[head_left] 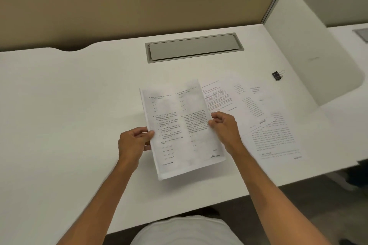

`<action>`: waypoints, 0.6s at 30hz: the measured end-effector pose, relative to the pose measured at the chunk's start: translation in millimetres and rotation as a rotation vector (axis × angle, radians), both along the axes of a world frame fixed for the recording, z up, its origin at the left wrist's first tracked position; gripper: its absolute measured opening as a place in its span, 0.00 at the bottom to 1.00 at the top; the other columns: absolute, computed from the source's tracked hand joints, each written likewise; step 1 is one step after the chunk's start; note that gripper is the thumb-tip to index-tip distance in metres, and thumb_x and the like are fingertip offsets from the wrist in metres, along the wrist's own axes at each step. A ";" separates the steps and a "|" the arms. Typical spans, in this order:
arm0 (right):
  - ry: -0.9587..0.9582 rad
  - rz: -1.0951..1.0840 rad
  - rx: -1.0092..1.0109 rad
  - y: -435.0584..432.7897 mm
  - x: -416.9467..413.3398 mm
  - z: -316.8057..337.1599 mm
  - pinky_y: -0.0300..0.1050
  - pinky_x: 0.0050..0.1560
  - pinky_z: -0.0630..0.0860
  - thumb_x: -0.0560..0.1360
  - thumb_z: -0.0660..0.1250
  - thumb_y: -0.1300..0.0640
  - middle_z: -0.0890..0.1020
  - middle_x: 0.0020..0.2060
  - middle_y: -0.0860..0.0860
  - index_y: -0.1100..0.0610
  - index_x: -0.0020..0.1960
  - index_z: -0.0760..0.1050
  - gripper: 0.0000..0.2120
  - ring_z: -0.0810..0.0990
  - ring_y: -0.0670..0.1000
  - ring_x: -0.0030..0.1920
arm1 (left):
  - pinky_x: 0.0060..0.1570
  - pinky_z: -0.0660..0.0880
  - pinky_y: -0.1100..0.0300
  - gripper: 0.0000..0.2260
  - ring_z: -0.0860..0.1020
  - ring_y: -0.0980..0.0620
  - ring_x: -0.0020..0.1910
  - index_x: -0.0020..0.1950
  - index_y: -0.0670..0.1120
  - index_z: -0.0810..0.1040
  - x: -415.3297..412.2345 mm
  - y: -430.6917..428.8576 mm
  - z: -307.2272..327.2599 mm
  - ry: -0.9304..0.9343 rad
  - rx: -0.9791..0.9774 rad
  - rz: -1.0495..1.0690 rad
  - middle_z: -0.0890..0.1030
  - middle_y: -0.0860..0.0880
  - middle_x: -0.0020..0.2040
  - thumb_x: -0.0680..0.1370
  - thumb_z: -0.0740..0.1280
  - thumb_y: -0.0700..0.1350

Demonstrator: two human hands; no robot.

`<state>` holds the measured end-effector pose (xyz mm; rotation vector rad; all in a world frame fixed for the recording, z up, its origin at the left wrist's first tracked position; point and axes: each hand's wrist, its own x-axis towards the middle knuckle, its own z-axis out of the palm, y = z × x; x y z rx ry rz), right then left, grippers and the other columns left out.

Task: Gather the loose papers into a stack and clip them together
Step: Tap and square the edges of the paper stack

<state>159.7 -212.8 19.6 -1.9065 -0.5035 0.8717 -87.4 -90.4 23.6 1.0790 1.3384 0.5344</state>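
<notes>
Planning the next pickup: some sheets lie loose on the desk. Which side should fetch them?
Right. The loose sheets lie beside the right grip; the left grip can likely keep the stack.

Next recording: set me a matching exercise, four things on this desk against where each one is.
Things
1. stack of white printed papers
2. small black metal binder clip
3. loose white printed sheets
4. grey rectangular cable hatch

Places
A. recessed in the white desk near the partition
B. held between the left hand and right hand
C. alone on the desk, far right
D. spread flat on the desk beside the right hand

Pairs: 1-B, 2-C, 3-D, 4-A
</notes>
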 end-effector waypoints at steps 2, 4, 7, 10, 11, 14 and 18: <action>-0.016 -0.044 -0.005 -8.4 4.2 0.4 0.54 0.55 0.84 0.78 0.68 0.63 0.87 0.49 0.52 0.58 0.52 0.82 0.06 0.87 0.52 0.48 | 0.48 0.84 0.48 0.09 0.87 0.45 0.43 0.54 0.40 0.84 9.5 -1.8 -2.4 -0.006 -0.012 -0.023 0.88 0.46 0.45 0.75 0.75 0.37; -0.021 -0.074 -0.009 -16.1 11.3 2.2 0.53 0.55 0.84 0.78 0.68 0.63 0.87 0.49 0.52 0.58 0.53 0.82 0.06 0.87 0.52 0.48 | 0.48 0.84 0.48 0.08 0.87 0.45 0.43 0.54 0.40 0.84 20.9 -5.2 -4.1 -0.009 -0.022 -0.038 0.88 0.45 0.44 0.75 0.75 0.37; -0.029 -0.110 -0.006 -25.2 27.4 6.3 0.52 0.53 0.84 0.78 0.69 0.63 0.88 0.48 0.53 0.58 0.52 0.82 0.05 0.87 0.53 0.47 | 0.48 0.84 0.48 0.08 0.87 0.45 0.41 0.54 0.40 0.84 42.4 -12.3 -4.3 -0.020 -0.041 -0.029 0.88 0.46 0.43 0.75 0.75 0.36; -0.024 -0.132 0.009 -30.3 48.8 12.8 0.49 0.48 0.84 0.76 0.71 0.62 0.87 0.43 0.52 0.55 0.49 0.81 0.03 0.87 0.54 0.45 | 0.48 0.84 0.49 0.07 0.87 0.46 0.40 0.52 0.42 0.84 68.1 -19.9 -5.9 -0.024 -0.065 -0.016 0.88 0.49 0.41 0.75 0.74 0.36; -0.026 -0.134 0.000 -31.1 56.3 15.3 0.47 0.45 0.82 0.76 0.72 0.62 0.86 0.42 0.52 0.54 0.48 0.81 0.04 0.87 0.54 0.44 | 0.48 0.84 0.50 0.06 0.87 0.46 0.40 0.52 0.42 0.84 77.2 -22.2 -6.8 -0.025 -0.074 -0.011 0.88 0.49 0.41 0.75 0.74 0.36; -0.028 -0.120 -0.062 -33.2 87.2 14.2 0.45 0.46 0.82 0.74 0.73 0.63 0.87 0.44 0.51 0.57 0.51 0.82 0.06 0.87 0.52 0.45 | 0.48 0.84 0.49 0.07 0.87 0.47 0.38 0.52 0.42 0.84 109.2 -29.4 -11.7 -0.003 -0.087 0.019 0.88 0.47 0.42 0.75 0.74 0.36; -0.031 -0.065 -0.187 -29.2 131.9 2.8 0.52 0.54 0.84 0.74 0.74 0.62 0.87 0.49 0.52 0.59 0.53 0.84 0.08 0.87 0.54 0.48 | 0.45 0.84 0.52 0.09 0.87 0.48 0.38 0.54 0.42 0.84 150.8 -40.1 -20.0 0.055 -0.088 0.042 0.88 0.47 0.44 0.75 0.75 0.37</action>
